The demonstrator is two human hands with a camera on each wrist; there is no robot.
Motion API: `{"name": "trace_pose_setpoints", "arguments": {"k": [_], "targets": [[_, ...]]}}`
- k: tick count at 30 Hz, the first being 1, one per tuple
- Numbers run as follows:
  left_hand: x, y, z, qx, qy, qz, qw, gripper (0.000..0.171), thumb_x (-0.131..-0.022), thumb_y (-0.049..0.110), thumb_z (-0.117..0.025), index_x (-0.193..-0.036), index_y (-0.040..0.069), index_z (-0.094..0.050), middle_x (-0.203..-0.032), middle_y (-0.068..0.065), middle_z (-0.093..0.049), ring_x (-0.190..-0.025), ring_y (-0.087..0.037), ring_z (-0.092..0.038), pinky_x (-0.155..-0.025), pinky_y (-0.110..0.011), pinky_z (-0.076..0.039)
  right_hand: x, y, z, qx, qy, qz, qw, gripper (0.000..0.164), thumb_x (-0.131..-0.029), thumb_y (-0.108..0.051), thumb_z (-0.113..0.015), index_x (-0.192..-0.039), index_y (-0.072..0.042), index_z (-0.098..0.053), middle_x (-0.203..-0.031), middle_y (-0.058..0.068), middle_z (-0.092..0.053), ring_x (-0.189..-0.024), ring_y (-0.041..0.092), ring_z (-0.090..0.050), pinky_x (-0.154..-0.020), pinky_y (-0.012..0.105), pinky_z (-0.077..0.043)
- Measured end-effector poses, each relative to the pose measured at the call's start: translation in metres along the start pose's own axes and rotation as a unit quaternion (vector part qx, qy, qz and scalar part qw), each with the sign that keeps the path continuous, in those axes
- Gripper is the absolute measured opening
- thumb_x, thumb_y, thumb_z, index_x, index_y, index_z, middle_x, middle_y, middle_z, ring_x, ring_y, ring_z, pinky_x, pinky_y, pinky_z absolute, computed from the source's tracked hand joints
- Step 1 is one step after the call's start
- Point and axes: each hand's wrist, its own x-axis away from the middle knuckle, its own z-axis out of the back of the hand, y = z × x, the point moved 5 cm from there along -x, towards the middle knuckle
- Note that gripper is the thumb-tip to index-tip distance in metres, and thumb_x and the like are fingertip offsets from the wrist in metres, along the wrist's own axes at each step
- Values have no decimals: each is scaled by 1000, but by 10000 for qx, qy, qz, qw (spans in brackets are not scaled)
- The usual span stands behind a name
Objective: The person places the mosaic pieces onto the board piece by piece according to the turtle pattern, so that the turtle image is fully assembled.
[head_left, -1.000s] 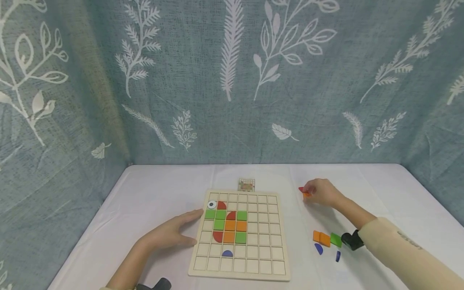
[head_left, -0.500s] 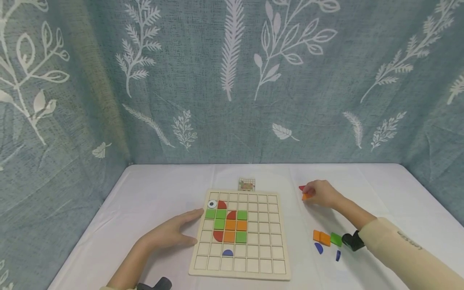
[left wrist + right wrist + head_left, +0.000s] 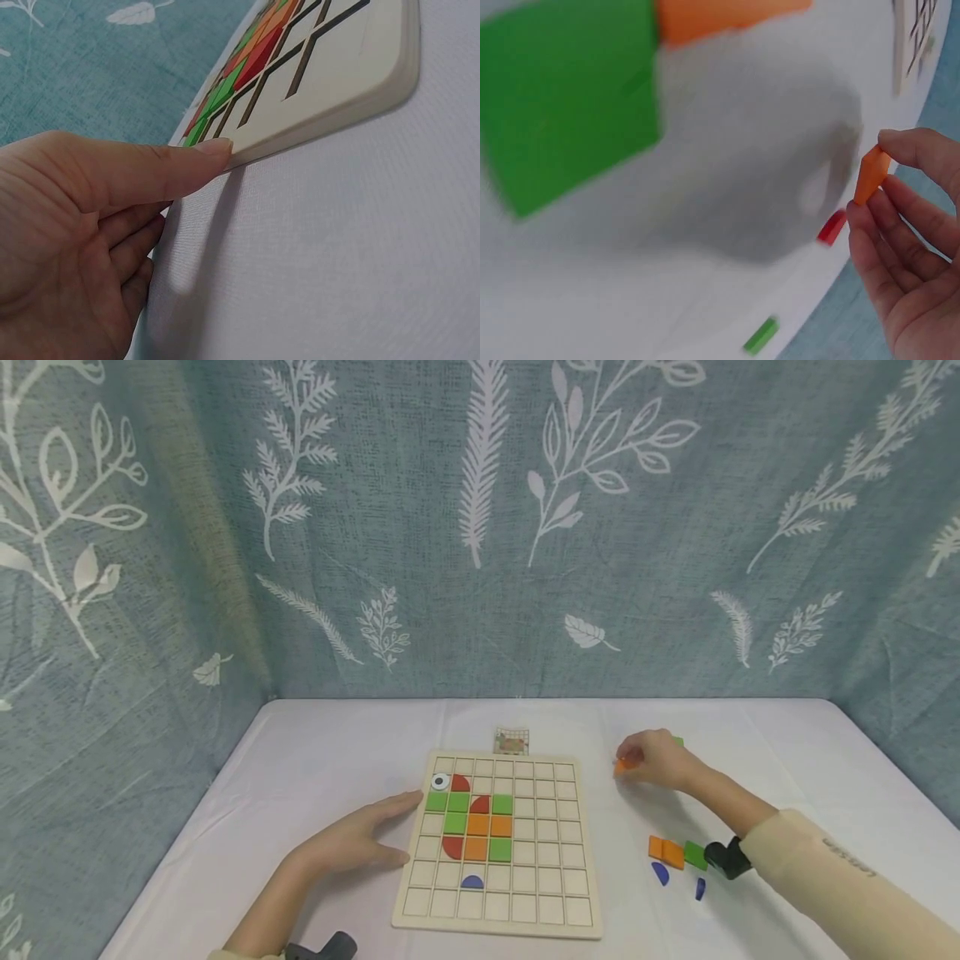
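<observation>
In the head view my right hand (image 3: pixel 654 757) pinches an orange tile (image 3: pixel 622 767) to the right of the board. The right wrist view shows this orange tile (image 3: pixel 871 175) between thumb and fingertips, with a red piece (image 3: pixel 832 227) lying on the table close by the fingers. My left hand (image 3: pixel 358 835) lies at the left edge of the wooden grid board (image 3: pixel 551 929), thumb and forefinger spread apart. The thumb of that left hand (image 3: pixel 112 195) touches the board's rim (image 3: pixel 337 120). Green, orange and red tiles, an eye disc (image 3: pixel 440 782) and a blue half-round (image 3: pixel 472 882) sit in the grid.
Right of the board lie orange tiles (image 3: pixel 672 855), a green tile (image 3: pixel 695 855), a blue half-round piece (image 3: pixel 660 873) and a blue piece (image 3: pixel 701 888) on its edge. Another green piece (image 3: pixel 678 741) shows behind the right hand. A small picture card (image 3: pixel 512 741) lies beyond the board.
My right hand has shifted slightly left with the orange tile. The red piece beside its fingers is now hidden in the head view, and a green piece shows behind it. The left hand stays put.
</observation>
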Motion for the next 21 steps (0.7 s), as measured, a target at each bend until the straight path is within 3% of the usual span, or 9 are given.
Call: {"name": "trace_pose_setpoints", "arguments": {"k": [10,17,21], "targets": [[0,0,0,-33,30,-8,10000,80,-67,17,-78,-138,7,-42,-146,-15,-35,-136,-37,-24,-109,-55,-22,-6,-48,-12,-348,4,832,9959,21,-75,-9,-74,-92,1,-68,-82,3,-66,-74,15,-58,-65,26,-51],[0,0,0,-82,58,33,9999,81,-66,18,-78,-138,8,-43,-146,-14,-35,-137,-36,-24,-110,-54,-23,-8,-75,-23,-418,-134,914,9948,25,-75,-13,-76,-95,-1,-68,-83,-1,-66,-76,13,-58,-69,24,-51],[0,0,0,-94,48,20,9999,81,-67,18,-78,-138,8,-42,-146,-14,-35,-136,-36,-24,-110,-54,-22,-10,-88,-27,-404,-172,1206,9917,23,-75,-12,-75,-95,-1,-69,-86,0,-66,-78,13,-59,-70,24,-52]]}}
